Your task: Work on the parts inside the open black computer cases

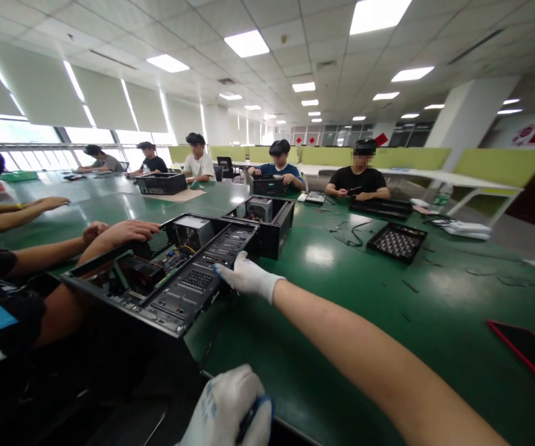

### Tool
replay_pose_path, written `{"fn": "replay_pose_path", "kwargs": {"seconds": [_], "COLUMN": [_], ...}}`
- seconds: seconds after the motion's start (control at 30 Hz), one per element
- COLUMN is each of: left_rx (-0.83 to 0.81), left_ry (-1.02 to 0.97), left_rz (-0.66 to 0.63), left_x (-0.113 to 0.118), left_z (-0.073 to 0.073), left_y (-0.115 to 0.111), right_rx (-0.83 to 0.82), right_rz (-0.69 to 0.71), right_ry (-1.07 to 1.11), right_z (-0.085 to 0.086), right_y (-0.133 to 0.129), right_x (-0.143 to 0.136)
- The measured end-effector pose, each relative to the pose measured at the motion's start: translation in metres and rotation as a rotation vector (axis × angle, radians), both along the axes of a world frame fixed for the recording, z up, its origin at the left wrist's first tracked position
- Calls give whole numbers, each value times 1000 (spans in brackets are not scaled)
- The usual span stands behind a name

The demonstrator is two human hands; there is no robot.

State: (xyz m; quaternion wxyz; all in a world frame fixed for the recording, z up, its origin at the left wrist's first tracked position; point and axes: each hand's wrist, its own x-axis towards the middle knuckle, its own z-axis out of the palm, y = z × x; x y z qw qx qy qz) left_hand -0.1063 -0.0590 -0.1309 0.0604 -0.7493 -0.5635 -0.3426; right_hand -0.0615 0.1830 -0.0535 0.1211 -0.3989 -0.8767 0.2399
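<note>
My right hand (252, 276), in a white glove with blue fingertips, reaches across the table to an open black computer case (188, 282). Its fingers hook over the near right edge of that case, thumb raised. Inside the case a power supply (194, 232) and a circuit board show. At the bottom my left hand (230, 409), gloved too, is closed in a fist beside a dark edge; whatever its fingers hold is hidden. A neighbour's bare hand (130, 231) rests on the far left side of the same case.
A second black case (274, 229) stands directly behind the first on the green table (342, 310). To the right lie a black tray-like part (396, 240), loose cables (353, 235) and a red-edged dark panel (527, 356). Several people sit around the table.
</note>
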Motion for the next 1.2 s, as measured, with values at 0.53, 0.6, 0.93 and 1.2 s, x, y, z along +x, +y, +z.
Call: {"fn": "replay_pose_path", "kwargs": {"seconds": [0.53, 0.6, 0.93, 1.2], "left_rx": [24, 22, -33, -10], "left_ry": [-182, -172, -210, -236], "left_rz": [133, 138, 147, 161], "left_x": [13, 12, 11, 9], "left_z": [-86, -86, -88, -93], "left_y": [84, 84, 86, 87], "right_rx": [509, 528, 554, 657], "right_rz": [-232, -244, -270, -184], "right_ry": [-390, -422, -510, -482], "right_z": [6, 5, 15, 15], "right_y": [187, 196, 191, 115], "right_x": [24, 22, 23, 108]}}
